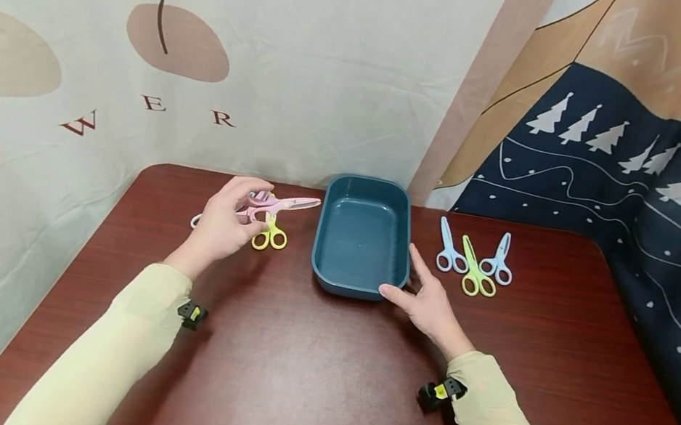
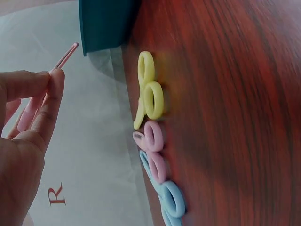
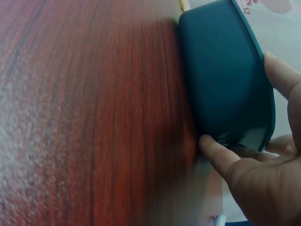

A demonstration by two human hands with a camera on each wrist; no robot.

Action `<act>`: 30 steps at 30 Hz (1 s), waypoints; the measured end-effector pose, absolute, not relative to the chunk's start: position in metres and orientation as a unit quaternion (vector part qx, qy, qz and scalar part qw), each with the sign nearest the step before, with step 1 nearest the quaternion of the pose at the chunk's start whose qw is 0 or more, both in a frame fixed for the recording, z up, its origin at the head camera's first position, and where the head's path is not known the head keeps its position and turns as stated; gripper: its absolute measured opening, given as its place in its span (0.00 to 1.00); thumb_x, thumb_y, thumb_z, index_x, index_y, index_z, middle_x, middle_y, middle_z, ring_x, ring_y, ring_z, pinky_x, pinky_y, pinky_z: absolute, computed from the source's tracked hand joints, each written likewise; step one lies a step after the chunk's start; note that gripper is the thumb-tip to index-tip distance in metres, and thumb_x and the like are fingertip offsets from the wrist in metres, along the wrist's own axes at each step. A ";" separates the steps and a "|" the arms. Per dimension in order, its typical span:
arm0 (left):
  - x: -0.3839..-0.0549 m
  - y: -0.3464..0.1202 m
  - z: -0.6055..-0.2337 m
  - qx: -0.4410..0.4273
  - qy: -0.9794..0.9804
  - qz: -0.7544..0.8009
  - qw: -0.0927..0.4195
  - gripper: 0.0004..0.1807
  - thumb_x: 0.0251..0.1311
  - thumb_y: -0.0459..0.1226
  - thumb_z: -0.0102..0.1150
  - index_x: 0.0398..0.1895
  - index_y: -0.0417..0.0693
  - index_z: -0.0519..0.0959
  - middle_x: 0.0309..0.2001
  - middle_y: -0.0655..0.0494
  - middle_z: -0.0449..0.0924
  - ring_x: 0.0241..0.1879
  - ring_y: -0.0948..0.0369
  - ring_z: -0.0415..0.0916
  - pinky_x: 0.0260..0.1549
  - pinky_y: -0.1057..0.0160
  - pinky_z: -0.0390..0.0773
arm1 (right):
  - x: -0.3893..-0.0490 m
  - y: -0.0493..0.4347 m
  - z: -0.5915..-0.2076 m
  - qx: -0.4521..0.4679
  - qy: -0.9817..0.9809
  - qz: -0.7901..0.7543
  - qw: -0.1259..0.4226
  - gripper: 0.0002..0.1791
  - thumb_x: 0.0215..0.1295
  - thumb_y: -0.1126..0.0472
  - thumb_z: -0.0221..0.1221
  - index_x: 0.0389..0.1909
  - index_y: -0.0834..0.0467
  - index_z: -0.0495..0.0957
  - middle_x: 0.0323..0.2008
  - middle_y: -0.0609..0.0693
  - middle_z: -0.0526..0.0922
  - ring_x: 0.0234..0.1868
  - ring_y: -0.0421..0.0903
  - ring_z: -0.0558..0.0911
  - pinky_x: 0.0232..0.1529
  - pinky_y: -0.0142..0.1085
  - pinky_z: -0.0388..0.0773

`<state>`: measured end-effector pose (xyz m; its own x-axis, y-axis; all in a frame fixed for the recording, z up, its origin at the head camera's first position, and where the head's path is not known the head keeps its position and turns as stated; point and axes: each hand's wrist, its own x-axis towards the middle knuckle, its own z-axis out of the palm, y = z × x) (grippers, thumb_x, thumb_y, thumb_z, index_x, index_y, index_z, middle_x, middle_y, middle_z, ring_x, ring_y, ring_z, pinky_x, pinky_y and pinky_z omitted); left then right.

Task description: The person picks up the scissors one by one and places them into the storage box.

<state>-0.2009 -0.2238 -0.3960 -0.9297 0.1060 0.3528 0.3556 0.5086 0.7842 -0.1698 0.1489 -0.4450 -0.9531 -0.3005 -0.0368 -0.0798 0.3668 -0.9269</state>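
My left hand (image 1: pixel 223 224) pinches a pair of pink scissors (image 1: pixel 278 207) above the table, blades pointing right toward a dark teal box (image 1: pixel 329 286). In the left wrist view, the pinched scissors (image 2: pixel 66 55) show edge-on between thumb and fingers. At the box's near right corner is my right hand (image 1: pixel 429 303), thumb at the front rim and fingers along the right side. The right wrist view has this hand (image 3: pixel 263 174) around the corner of the box (image 3: pixel 225 75), one fingertip low near its base. Inside, the box holds nothing.
Below the left hand lie yellow scissors (image 2: pixel 154 100), pink scissors (image 2: pixel 157 165) and blue scissors (image 2: pixel 174 200). Right of the box are blue scissors (image 1: pixel 448 251), green scissors (image 1: pixel 475 273) and a second blue pair (image 1: pixel 498 260). A printed cloth (image 1: pixel 332 94) hangs behind the table (image 1: pixel 302 383).
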 end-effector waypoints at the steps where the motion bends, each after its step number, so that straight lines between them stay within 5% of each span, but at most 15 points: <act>1: -0.201 -0.222 -0.396 -0.135 -0.860 -0.475 0.130 0.35 0.48 0.15 0.69 0.63 0.37 0.77 0.62 0.42 0.73 0.49 0.47 0.79 0.41 0.63 0.86 | -0.169 0.149 -0.445 -0.116 0.821 -0.550 0.100 0.54 0.68 0.60 0.68 0.84 0.57 0.43 0.79 0.64 0.57 0.74 0.63 0.68 0.68 0.56 0.69; 10: -0.202 -0.207 -0.392 -0.136 -0.862 -0.474 0.117 0.35 0.50 0.17 0.70 0.64 0.39 0.77 0.62 0.43 0.72 0.50 0.46 0.78 0.44 0.48 0.86 | -0.169 0.149 -0.446 -0.114 0.820 -0.551 0.100 0.53 0.68 0.61 0.68 0.84 0.57 0.43 0.80 0.63 0.56 0.74 0.63 0.67 0.69 0.56 0.68; 20: -0.208 -0.191 -0.389 -0.145 -0.855 -0.484 0.114 0.33 0.51 0.18 0.69 0.63 0.40 0.78 0.60 0.44 0.73 0.50 0.48 0.77 0.40 0.62 0.86 | -0.169 0.149 -0.444 -0.113 0.816 -0.558 0.098 0.53 0.68 0.61 0.68 0.84 0.57 0.44 0.80 0.64 0.56 0.74 0.64 0.66 0.70 0.57 0.67; 30: -0.212 -0.174 -0.384 -0.148 -0.864 -0.468 0.111 0.32 0.53 0.21 0.70 0.64 0.39 0.77 0.59 0.43 0.72 0.47 0.49 0.79 0.44 0.51 0.87 | -0.169 0.149 -0.445 -0.116 0.817 -0.557 0.095 0.53 0.68 0.61 0.68 0.84 0.57 0.44 0.79 0.64 0.58 0.73 0.64 0.68 0.69 0.57 0.68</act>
